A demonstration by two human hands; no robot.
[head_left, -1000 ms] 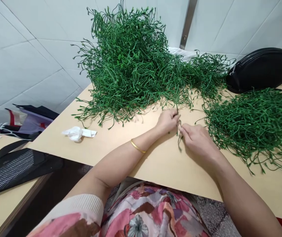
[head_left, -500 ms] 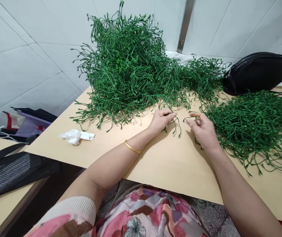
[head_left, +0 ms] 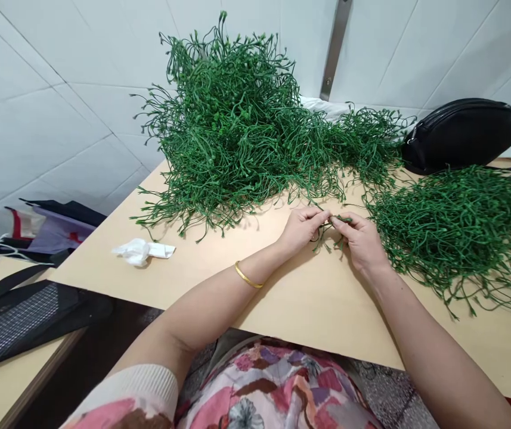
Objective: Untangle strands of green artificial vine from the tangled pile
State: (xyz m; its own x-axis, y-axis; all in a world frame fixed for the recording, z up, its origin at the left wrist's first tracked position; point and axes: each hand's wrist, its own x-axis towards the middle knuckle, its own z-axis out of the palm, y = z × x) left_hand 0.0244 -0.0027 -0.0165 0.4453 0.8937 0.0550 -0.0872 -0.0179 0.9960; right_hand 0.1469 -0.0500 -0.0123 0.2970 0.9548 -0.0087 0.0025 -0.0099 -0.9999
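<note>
My left hand point(head_left: 302, 227) and my right hand point(head_left: 360, 238) meet fingertip to fingertip over the light wooden table point(head_left: 291, 298). Both pinch a small green plastic sprig point(head_left: 332, 229) whose thin stems dangle between them. Behind my hands rises a tall heap of the same green stems point(head_left: 232, 131). A flatter heap of stems point(head_left: 456, 220) lies just to the right of my right hand. A gold bangle point(head_left: 248, 276) circles my left wrist.
A black zip pouch point(head_left: 465, 134) rests at the back right by the tiled wall. A crumpled white wrapper point(head_left: 141, 250) lies at the table's left. A lower table with a black mesh bag point(head_left: 22, 313) stands at the left, with more bags point(head_left: 53, 223) behind it.
Half a second ago my hands were apart, each with a bit of stem; now they have come back together on the sprig.
</note>
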